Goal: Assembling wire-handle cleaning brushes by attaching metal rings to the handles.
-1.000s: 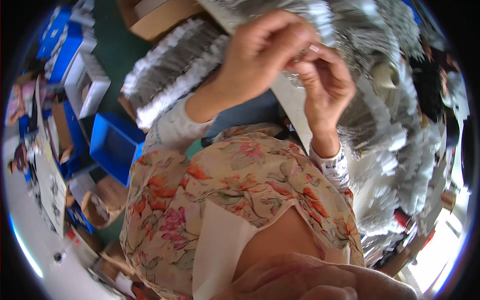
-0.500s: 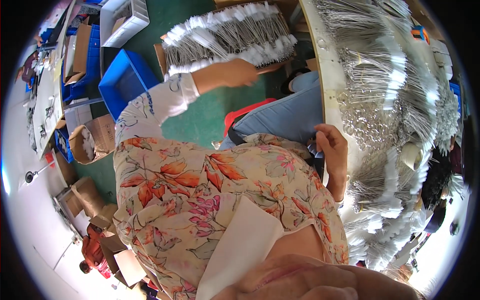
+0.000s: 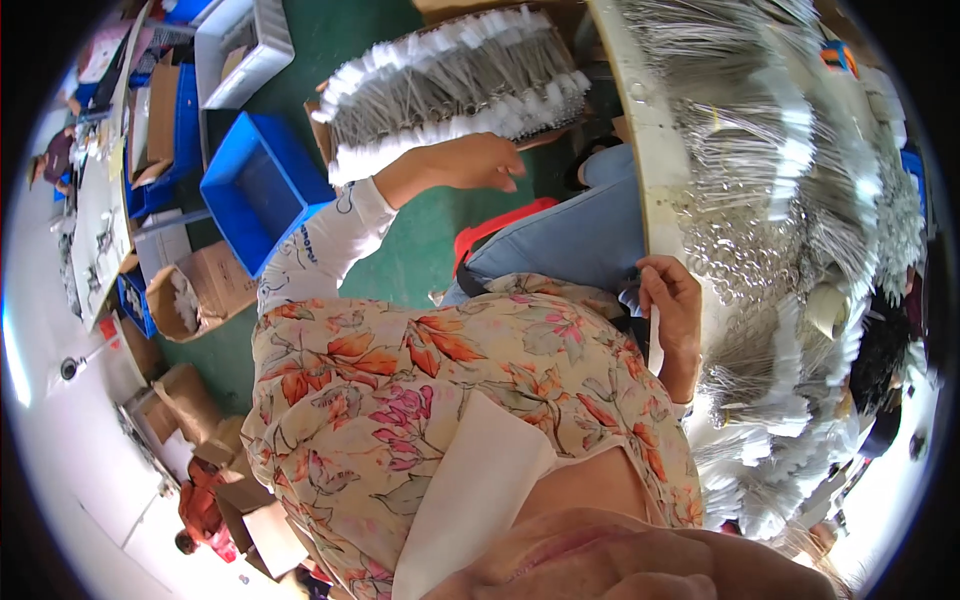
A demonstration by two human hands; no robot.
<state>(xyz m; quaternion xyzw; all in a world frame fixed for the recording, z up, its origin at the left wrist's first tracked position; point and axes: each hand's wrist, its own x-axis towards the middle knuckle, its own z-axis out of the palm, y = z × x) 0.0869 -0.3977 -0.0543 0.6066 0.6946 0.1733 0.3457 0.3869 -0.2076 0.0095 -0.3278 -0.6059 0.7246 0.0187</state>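
My left hand (image 3: 482,163) hangs over the floor beside the near edge of a carton of brushes (image 3: 455,90). Its fingers are loosely bent and apart, with nothing seen in them. The brushes have thin wire stems and white bristle ends, packed in rows. At the table's edge, next to my leg, is my right hand (image 3: 673,300). Its fingers are half curled but apart, and no held thing shows. Beyond it, bundles of similar wire brushes (image 3: 745,150) lie on the table (image 3: 655,190), with a heap of wire loops (image 3: 745,245) nearest the hand.
A blue bin (image 3: 255,180) stands on the green floor left of the carton, with a white crate (image 3: 245,60) behind it. An open cardboard box (image 3: 205,290) is further left. A red stool (image 3: 500,222) shows beside my leg. Other people are in the background.
My left hand has drawn back slightly from the carton, its fingers now bent downward. My right hand has stayed by the table edge, its fingers a little more curled.
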